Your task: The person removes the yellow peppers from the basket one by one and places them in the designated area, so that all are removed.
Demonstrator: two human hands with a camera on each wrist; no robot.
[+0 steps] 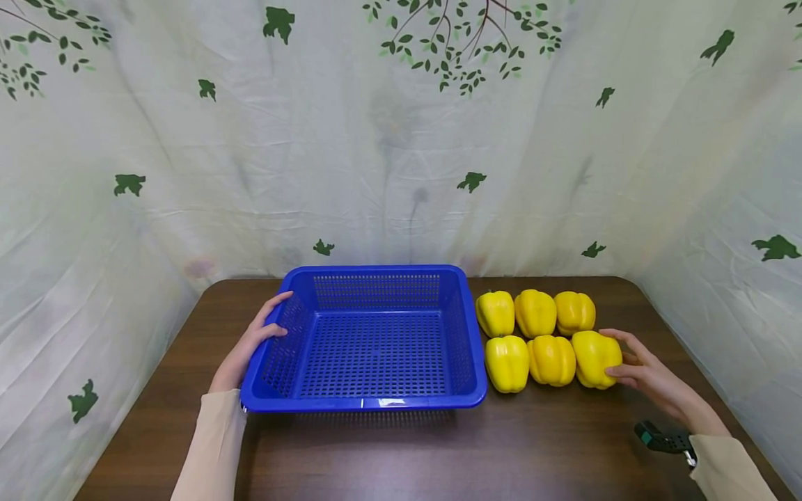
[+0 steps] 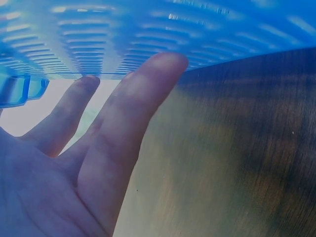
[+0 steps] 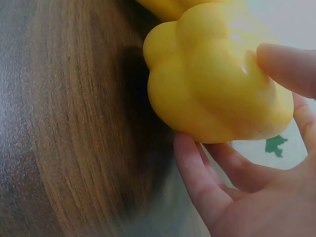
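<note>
A blue plastic basket [image 1: 376, 403] with slotted walls stands on the brown table. At its left side, my left hand [image 1: 249, 342] holds the rim, thumb and a finger showing over the edge. From below, the left wrist view has fingers [image 2: 131, 113] against the slotted outer wall [image 2: 148, 37]. My right hand [image 1: 658, 383] grips the rightmost front yellow bell pepper [image 1: 592, 358], thumb on one side and fingers on the other. Close up in the right wrist view, that same bell pepper [image 3: 212, 79] sits between the thumb and fingertips [image 3: 186, 145].
More yellow bell peppers [image 1: 551, 360] sit in two rows between the basket and my right hand. The dark wood table [image 1: 532, 445] extends in front of them. A pale leaf-patterned cloth [image 1: 401, 174] hangs behind and along both sides.
</note>
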